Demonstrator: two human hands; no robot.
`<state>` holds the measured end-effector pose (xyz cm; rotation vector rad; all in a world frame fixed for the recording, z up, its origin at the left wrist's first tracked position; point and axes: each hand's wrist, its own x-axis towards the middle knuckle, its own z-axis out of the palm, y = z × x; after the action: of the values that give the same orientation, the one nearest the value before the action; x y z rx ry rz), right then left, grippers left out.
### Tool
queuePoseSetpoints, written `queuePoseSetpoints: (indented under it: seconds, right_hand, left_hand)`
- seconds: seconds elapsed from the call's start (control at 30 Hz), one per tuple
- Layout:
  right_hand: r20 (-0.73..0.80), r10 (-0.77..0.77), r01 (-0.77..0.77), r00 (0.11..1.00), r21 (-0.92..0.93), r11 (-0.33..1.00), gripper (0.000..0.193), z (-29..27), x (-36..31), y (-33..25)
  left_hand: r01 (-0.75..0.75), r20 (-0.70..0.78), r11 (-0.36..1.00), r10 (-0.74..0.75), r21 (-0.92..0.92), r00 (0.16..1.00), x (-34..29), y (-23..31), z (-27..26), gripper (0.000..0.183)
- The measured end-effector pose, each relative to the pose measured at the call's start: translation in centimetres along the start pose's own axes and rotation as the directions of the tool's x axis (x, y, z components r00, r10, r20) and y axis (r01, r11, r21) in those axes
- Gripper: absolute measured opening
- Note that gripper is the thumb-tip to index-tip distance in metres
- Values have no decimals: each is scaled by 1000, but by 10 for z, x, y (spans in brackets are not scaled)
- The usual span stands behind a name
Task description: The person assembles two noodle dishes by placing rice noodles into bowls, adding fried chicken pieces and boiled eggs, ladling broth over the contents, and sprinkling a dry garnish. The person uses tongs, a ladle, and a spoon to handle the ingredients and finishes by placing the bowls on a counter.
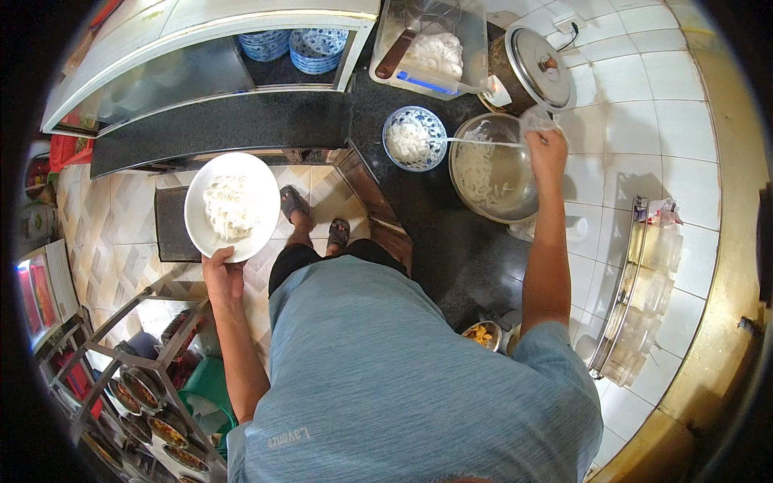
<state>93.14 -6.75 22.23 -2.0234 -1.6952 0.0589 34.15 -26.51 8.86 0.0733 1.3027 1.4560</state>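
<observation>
Off to the left, out over the tiled floor (129,201), the left hand (225,278) has a white plate (259,189) by its near edge, fingers closed on the rim, with a loose heap of white noodles (229,208) sitting in the middle. Over on the right, the right hand (549,149) is up at the far-right rim of a big metal bowl (511,173), fingers curled, with some thin clear plastic (538,121) bunched around them. A long thin white thing (483,142) runs from a blue-and-white bowl (391,157) across the metal bowl to those fingers (utensil or something else, honestly can't tell, and I can't tell how firmly it's gripped either).

The blue-and-white bowl has a pile of white noodles too, and more lie in the metal bowl, mostly on its left side. Both sit right beside each other on a black countertop (451,249). Just behind them is a clear plastic tub (471,87) with a white heap inside and a brown handle (396,55) across it, next to a lidded pot (547,68).
</observation>
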Motion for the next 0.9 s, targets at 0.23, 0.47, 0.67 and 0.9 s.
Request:
queuePoseSetpoints:
  seconds: [0.23, 0.47, 0.67, 0.9]
  right_hand:
    - [-233, 48, -55, 971, -24, 998, 29, -18, -32, 53]
    - [-22, 55, -58, 998, -220, 974, 47, 56, -55, 119]
    - [818, 55, 653, 572, -495, 574, 44, 151, -94, 165]
    - [501, -317, 209, 805, 261, 942, 29, 156, -138, 15]
  left_hand:
    - [-3, 22, 1000, 3, 5, 1000, -12, 4, -12, 75]
    - [-51, 16, 997, 52, -50, 999, -40, 1, -14, 75]
    - [25, -142, 997, -36, -79, 989, -79, -4, -36, 69]
    - [-121, -100, 911, 88, -395, 991, -136, -15, -64, 76]
